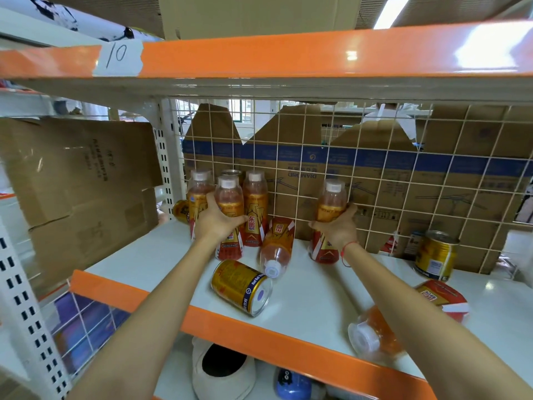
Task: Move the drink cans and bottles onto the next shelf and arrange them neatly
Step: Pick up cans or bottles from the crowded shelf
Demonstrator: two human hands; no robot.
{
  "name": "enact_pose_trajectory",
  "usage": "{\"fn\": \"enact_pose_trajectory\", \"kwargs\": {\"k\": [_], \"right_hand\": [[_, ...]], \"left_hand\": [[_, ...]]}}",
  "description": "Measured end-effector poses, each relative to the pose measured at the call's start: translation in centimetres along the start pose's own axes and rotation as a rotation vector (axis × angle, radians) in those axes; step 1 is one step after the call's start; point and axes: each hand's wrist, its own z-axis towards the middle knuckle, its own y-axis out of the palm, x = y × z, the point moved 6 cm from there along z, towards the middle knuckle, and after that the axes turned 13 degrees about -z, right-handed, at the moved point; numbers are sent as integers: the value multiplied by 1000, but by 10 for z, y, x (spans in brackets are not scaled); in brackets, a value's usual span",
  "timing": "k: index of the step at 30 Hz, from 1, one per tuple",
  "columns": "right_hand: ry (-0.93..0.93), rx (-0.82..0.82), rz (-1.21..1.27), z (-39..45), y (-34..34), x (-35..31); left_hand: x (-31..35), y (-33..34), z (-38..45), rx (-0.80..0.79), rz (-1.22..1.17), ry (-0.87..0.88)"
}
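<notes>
White shelf (pixel 302 287) with orange front edge, wire grid (pixel 375 180) and cardboard behind. Left hand (pixel 215 219) wrapped round an upright bottle (pixel 230 220) in the back left corner cluster, two more bottles (pixel 255 207) and a can top (pixel 231 173) right behind. Right hand (pixel 336 226) gripping another upright bottle (pixel 331 217) against the grid. Toppled bottle (pixel 278 246) and gold can (pixel 242 287) lying mid-shelf, another bottle (pixel 403 321) down near the front edge, standing can (pixel 435 254) toward the right.
</notes>
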Motion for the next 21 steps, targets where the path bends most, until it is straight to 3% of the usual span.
{"fn": "enact_pose_trajectory", "kwargs": {"k": [7,11,21], "right_hand": [[58,-73,-100,-5,5,14],[-27,27,-87,-17,-6,2],[-82,-108,-188,-27,-19,-11]], "left_hand": [[3,-3,-6,45,56,-31],[6,-8,-12,61,12,-55],[57,-32,-36,34,-26,-39]]}}
